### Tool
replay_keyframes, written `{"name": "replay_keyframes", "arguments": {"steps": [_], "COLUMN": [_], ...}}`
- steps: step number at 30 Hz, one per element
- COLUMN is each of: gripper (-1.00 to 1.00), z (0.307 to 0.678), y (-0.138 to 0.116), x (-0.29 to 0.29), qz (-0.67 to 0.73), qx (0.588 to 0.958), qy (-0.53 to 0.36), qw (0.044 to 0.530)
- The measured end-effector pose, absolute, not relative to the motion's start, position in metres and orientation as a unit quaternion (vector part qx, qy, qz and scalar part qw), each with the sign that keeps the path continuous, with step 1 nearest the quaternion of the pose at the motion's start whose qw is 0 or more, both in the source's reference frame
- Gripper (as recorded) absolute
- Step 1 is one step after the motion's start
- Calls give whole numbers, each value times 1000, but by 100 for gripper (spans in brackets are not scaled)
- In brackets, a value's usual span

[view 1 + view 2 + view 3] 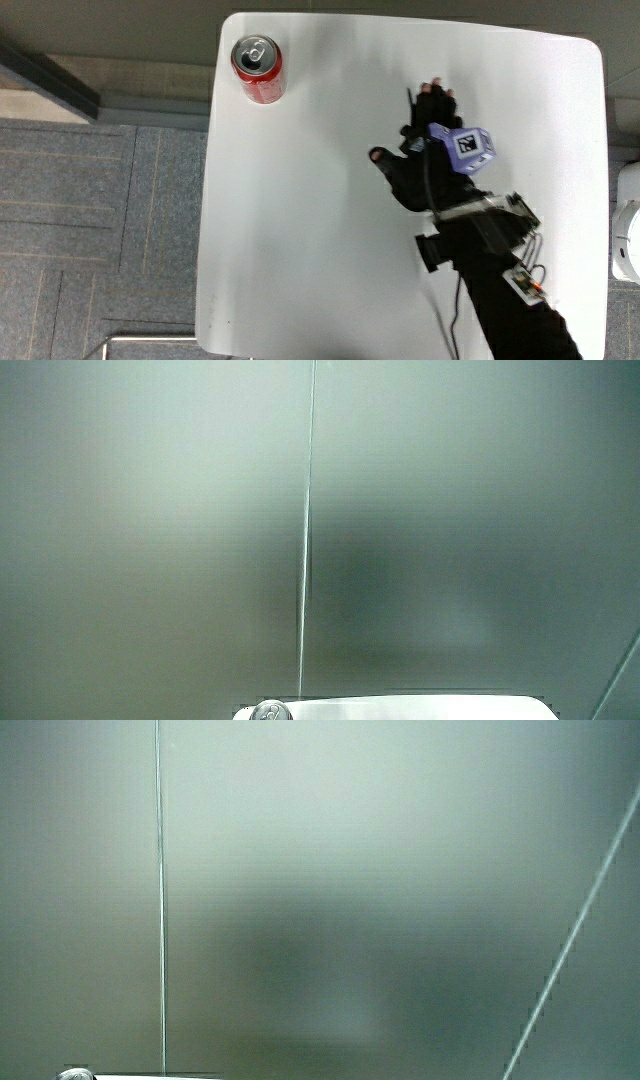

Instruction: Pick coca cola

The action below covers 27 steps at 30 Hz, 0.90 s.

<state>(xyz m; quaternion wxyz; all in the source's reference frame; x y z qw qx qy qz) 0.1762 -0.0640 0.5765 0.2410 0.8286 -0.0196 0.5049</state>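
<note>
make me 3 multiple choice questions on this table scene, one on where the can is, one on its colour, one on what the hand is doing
1. Where does the can stand?
A. at a corner of the table, farther from the person than the hand
B. under the hand
C. on the floor

2. What colour is the can's body?
A. blue
B. red
C. green

3. What is the hand's state?
A. grasping the can
B. spread over bare table, holding nothing
C. lifting the can

Answers:
1 A: in the main view the can stands at a corner of the table, well apart from the hand. The side views show mostly pale wall, with just the can's top at the table's edge.
2 B: its side is red under a silver top.
3 B: the fingers are spread with nothing between them.
</note>
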Motion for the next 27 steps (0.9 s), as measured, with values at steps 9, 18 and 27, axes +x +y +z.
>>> {"name": "replay_keyframes", "arguments": {"steps": [9,18,27], "gripper": [0,0,0], "z": [564,574,577], "y": [-83,-105,-111], "x": [141,112,100], "qz": [548,602,613], "qx": [799,761,758], "qy": [-24,-37,-82], "qw": [246,239,209]}}
